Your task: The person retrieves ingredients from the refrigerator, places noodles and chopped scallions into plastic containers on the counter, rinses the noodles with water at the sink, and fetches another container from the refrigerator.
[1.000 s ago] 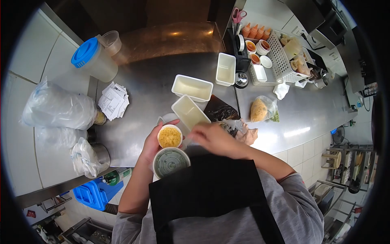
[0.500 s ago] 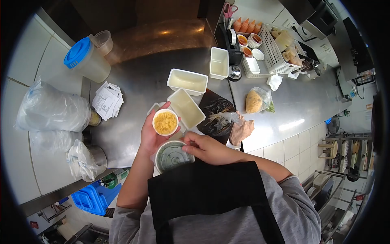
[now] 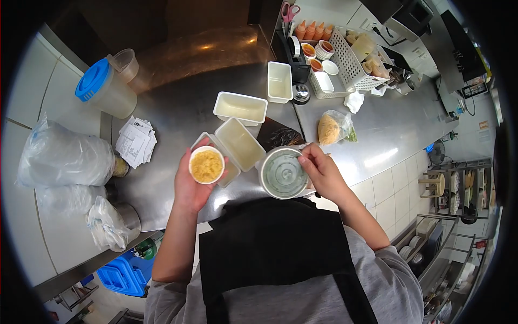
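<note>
My left hand (image 3: 190, 189) is wrapped round a small white cup (image 3: 206, 166) of yellow crumbly food, held upright above the counter. With thumb and fingers, my right hand (image 3: 325, 174) pinches the rim of a round, pale tub (image 3: 284, 173); its ringed, see-through inside faces me. Just beyond both hands lies a cream rectangular container (image 3: 240, 143), overlapping another container (image 3: 231, 176) partly hidden behind my left hand. Farther back are a third such container (image 3: 240, 108) and one more (image 3: 279, 82). The tub partly covers a black plastic bag (image 3: 279, 134).
A bag of orange-brown crumbs (image 3: 330, 128) lies on the steel counter (image 3: 178, 113) at right. Behind it stand a white basket (image 3: 350, 62), sauce cups and orange bottles (image 3: 314, 31). At left are paper slips (image 3: 135, 142), a blue-lidded pitcher (image 3: 105, 89) and plastic bags (image 3: 67, 154).
My right hand has lifted the round tub away from beside my left wrist and moved it right, over the black bag. The cup stays in my left hand.
</note>
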The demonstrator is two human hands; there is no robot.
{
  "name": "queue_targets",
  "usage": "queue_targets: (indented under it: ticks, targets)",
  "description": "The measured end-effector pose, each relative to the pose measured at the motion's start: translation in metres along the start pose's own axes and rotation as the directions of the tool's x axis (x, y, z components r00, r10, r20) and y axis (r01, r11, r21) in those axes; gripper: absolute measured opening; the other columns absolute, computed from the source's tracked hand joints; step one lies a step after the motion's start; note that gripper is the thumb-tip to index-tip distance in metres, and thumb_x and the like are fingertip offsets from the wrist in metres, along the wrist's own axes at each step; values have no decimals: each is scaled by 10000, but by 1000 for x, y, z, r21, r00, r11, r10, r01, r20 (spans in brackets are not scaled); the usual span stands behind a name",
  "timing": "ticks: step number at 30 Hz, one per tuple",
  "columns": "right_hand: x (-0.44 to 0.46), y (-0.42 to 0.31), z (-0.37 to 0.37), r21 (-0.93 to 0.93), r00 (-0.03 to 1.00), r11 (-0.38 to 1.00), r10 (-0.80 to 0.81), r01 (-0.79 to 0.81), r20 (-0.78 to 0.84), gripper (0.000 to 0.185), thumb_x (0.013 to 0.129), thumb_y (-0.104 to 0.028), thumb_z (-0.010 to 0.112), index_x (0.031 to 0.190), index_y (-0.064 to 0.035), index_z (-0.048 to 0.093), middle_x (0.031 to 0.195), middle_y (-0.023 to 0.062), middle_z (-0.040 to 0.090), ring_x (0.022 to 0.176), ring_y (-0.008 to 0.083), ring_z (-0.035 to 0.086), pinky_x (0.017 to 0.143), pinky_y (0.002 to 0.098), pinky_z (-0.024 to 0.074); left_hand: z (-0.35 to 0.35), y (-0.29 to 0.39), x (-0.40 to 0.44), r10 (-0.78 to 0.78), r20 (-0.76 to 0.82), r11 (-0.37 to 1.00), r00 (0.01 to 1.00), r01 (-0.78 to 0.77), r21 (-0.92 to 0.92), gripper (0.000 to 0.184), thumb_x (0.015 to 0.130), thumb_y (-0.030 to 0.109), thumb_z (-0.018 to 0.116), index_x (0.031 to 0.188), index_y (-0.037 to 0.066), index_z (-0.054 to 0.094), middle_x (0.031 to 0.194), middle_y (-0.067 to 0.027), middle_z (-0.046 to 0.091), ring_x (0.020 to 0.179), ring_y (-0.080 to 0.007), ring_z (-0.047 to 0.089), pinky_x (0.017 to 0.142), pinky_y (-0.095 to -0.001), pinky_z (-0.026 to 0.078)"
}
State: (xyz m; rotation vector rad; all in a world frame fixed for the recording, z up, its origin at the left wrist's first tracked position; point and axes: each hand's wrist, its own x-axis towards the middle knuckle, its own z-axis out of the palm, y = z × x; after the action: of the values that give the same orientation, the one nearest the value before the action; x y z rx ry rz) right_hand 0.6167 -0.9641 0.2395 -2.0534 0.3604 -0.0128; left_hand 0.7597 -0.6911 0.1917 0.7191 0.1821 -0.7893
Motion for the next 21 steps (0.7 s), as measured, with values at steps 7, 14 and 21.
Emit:
queue_targets:
  ticks: [7,14,21]
  targets:
    - [-11,20,-1,-22,999,999,49,-49,8,181,994,-202,552,950,-37,492,737,63,529,675,167,505,643,315,429,-80,38,8,257,-281,966,925,-251,57,421,1051,380,350,1255,53,519,1179,-137,615,1099,-321,623,885,-463,539]
    - [-9,7,6,-45,998,998,54,-53,21,178,997,-198,544,950,-35,492,742,77,539,678,181,514,651,322,432,-167,31,51,638,-313,556,704,-140,820,421,1071,301,309,1165,-12,575,1103,-104,638,935,-215,648,854,-333,509]
    - [-5,-12,-1,-4,1000,1000,-11,11,15,172,998,-189,542,960,-28,491,752,72,539,692,172,517,655,325,434,-118,33,47,842,243,-229,482,-89,969,394,1050,265,370,1253,-10,564,1229,-171,581,1183,-249,529,1037,-361,376]
